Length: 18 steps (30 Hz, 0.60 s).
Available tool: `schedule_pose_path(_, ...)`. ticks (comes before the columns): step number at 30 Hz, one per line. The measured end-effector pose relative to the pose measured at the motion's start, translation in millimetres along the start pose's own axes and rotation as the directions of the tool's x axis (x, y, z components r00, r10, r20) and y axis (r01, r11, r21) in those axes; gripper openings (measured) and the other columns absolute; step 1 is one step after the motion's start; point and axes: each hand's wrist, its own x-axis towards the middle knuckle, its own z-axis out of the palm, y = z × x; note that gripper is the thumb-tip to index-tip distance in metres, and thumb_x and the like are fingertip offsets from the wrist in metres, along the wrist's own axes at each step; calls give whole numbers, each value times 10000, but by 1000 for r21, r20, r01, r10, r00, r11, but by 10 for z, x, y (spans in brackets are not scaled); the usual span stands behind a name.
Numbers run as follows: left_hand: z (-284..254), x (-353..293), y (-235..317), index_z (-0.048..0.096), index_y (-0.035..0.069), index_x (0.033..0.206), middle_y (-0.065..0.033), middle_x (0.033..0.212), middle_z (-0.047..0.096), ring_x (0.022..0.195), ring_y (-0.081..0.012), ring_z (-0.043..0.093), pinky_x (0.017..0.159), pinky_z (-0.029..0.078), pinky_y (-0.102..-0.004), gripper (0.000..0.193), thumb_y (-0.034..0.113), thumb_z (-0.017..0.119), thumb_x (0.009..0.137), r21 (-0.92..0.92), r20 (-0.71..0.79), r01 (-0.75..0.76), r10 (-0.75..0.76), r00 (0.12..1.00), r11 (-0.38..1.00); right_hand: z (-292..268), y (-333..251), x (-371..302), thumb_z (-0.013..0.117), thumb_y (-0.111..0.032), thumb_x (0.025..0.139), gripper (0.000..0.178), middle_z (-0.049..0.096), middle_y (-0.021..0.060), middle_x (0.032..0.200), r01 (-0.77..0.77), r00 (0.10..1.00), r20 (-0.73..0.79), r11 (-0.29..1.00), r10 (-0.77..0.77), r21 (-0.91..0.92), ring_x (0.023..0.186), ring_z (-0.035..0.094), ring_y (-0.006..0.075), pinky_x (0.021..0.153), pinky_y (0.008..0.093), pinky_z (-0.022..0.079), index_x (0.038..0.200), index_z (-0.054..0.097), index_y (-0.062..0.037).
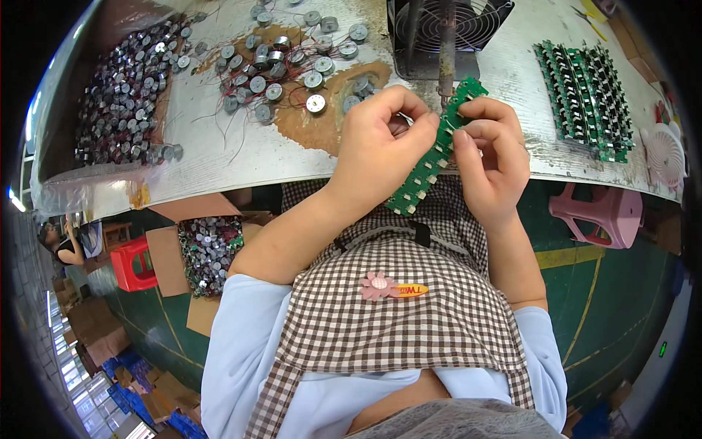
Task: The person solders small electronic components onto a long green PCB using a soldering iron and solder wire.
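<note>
the person's left hand (380,139) and right hand (491,150) both hold a long, narrow green circuit board strip (431,164) just above the near edge of the grey metal worktable (219,157); the strip runs on a slant from its upper end near the base of the black square fan (446,33) down toward the brown-and-white checked apron (395,307); its face carries rows of small pale components, and its lower end juts free below the hands; the left fingers curl together and pinch the strip's left edge, thumb tucked under; the right fingers are bent and pressed close, gripping the right edge near the top; a thin metal rod (446,51) comes down in front of the fan to the strip's upper end; a scatter of small round silver parts with red wires (285,66) lies on the table to the left, with a denser heap of like parts (124,95) further left; a stack of green circuit boards (585,91) lies to the right; a pink plastic stool (599,212) stands on the green floor.
</note>
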Motion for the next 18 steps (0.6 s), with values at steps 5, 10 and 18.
schedule_pose_path(5, 7, 39, 23, 580, -29, 776, -10, 716, 588, 588, -20, 503, 503, 401, -194, 122, 67, 652, 796, 38, -18, 2, -1, 1000, 999, 4, -3, 59, 646, 79, 772, 93, 596, 160, 982, 57, 998, 4, 994, -57, -88, 670, 596, 120, 525, 206, 492, 834, 586, 45)
schedule_pose_path(10, 4, 30, -1, 582, -25, 762, -3, 682, 584, 574, -21, 500, 494, 399, -198, 121, 67, 653, 793, 28, -25, -10, 11, 1000, 1000, 13, -32, 89, 651, 83, 770, 93, 594, 157, 968, 101, 995, 24, 986, -98, -137, 689, 603, 129, 537, 215, 505, 829, 591, 44)
schedule_pose_path(18, -8, 12, -72, 576, -31, 745, -22, 665, 594, 567, -36, 512, 500, 418, -215, 123, 63, 650, 773, 65, -46, -27, 30, 998, 998, 42, 17, -20, 648, 83, 770, 102, 579, 163, 1011, 70, 998, -1, 991, -71, -115, 753, 599, 147, 559, 218, 504, 840, 588, 41)
